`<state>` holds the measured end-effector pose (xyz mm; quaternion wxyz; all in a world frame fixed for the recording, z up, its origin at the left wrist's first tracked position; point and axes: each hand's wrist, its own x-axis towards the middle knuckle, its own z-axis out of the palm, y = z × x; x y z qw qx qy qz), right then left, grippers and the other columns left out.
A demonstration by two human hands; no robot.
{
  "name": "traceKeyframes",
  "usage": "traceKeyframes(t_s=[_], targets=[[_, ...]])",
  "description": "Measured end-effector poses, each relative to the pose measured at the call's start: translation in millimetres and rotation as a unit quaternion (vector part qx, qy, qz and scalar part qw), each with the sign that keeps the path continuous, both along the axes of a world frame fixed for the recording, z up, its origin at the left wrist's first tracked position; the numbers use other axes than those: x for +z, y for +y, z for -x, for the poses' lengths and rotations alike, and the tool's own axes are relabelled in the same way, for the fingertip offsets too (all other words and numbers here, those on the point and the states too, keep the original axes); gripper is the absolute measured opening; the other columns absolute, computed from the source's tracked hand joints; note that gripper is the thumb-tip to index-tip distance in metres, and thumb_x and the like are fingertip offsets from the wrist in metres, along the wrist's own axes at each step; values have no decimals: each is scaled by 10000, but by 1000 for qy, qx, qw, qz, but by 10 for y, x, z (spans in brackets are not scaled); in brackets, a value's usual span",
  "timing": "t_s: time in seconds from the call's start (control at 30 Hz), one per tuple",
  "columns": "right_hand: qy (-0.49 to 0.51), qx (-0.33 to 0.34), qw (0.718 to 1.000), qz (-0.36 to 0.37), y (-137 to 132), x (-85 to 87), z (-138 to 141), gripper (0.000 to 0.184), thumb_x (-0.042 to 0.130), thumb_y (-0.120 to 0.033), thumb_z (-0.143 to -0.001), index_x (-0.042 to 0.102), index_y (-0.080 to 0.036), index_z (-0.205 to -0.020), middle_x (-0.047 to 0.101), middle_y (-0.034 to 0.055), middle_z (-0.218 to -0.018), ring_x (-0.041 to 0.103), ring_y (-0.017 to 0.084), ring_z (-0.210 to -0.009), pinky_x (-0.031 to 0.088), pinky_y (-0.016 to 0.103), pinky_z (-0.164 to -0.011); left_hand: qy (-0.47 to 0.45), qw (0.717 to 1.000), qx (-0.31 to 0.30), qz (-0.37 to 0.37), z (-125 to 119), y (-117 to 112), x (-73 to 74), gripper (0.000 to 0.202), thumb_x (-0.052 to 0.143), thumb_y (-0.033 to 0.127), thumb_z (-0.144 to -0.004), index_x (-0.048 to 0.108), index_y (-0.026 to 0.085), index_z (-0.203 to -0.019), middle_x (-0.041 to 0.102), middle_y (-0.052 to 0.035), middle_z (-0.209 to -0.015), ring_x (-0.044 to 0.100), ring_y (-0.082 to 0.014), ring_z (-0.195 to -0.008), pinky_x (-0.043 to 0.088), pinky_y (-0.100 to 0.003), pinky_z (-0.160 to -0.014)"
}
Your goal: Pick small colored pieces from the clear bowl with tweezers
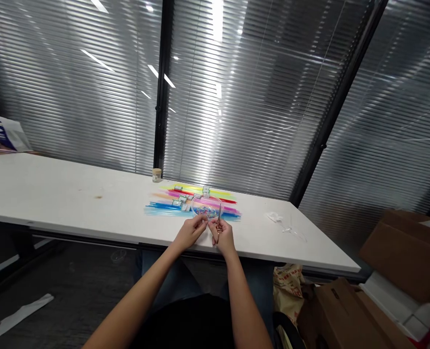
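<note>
Near the table's front edge, my right hand (222, 236) is closed around a small pair of scissors (219, 220), their blades pointing up and away from me. My left hand (192, 231) is beside it, thumb and fingers pinched together; whatever it grips is too small to make out. The fingertips of both hands almost meet. Just beyond them stands a clear round bowl (192, 203) with many tiny coloured pieces (208, 212) inside. Under and around the bowl lie bundles of thin coloured strands (160, 208) in blue, pink, red, orange and yellow, with paper labels (177, 202) around them.
A small tan-topped jar (157, 175) stands at the table's back edge. Crumpled clear plastic (275, 217) lies to the right on the white table (72, 194). Cardboard boxes (407, 252) and a printed bag (288, 291) are on the floor at right. Blinds (229, 121) rise behind.
</note>
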<state>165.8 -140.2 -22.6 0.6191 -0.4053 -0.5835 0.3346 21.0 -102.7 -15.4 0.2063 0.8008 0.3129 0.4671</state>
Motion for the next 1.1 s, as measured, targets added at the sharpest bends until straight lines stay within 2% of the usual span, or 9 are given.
traceKeyframes(t_s=[0.2,0.37,0.5,0.57,0.67,0.83,0.97,1.1], targets=[[-9,-10,1000,-6,43,-97,-26,371,611,-541,-812,551,-175,-802,416,-83,-438,349,79,-304,285,202,-316,14,1000,0,2,-4,-69,20,251,453,370,-903,592,169,-847,454,51,-561,429,-119,-535,301,-235,-554],[11,-29,1000,1,23,-120,-31,431,640,-590,-762,561,-168,-801,455,-68,-465,355,76,-300,266,205,-307,18,999,27,-6,3,-92,21,261,460,368,-908,626,166,-913,493,42,-563,457,-122,-536,321,-232,-551],[34,-43,998,16,-28,-111,-40,441,679,-583,-727,573,-162,-803,464,-64,-492,371,72,-300,277,200,-297,47,992,116,-22,10,-54,172,289,443,364,-923,649,185,-1018,599,6,-629,542,-140,-584,370,-234,-575],[37,-45,998,29,-39,-114,-51,443,708,-573,-699,582,-159,-793,427,-78,-463,356,71,-286,259,197,-285,101,980,166,-33,4,-9,289,269,462,357,-913,668,209,-1004,656,-19,-704,602,-162,-671,402,-241,-609],[47,-37,997,46,-39,-129,-67,463,733,-577,-660,593,-157,-795,431,-76,-468,348,68,-280,241,195,-276,193,959,203,-35,-17,67,433,269,469,363,-905,681,230,-1003,697,-47,-813,644,-201,-807,450,-262,-665],[45,-31,997,47,-46,-156,-83,457,744,-564,-665,604,-152,-807,449,-65,-506,365,68,-298,263,200,-289,274,936,217,-31,-37,146,511,276,478,348,-889,690,227,-1018,706,-71,-883,642,-240,-907,500,-316,-734],[42,-28,998,48,-54,-159,-84,471,748,-576,-653,607,-155,-809,447,-66,-513,365,69,-297,270,202,-284,298,928,220,-29,-29,158,555,266,484,298,-871,702,216,-999,707,-86,-899,637,-251,-929,512,-337,-753],[39,-33,998,46,-62,-140,-75,477,754,-589,-633,613,-158,-780,437,-65,-501,355,71,-294,275,209,-275,310,923,226,-16,-35,148,616,280,509,259,-844,690,230,-1056,707,-86,-951,637,-247,-947,517,-337,-766]])
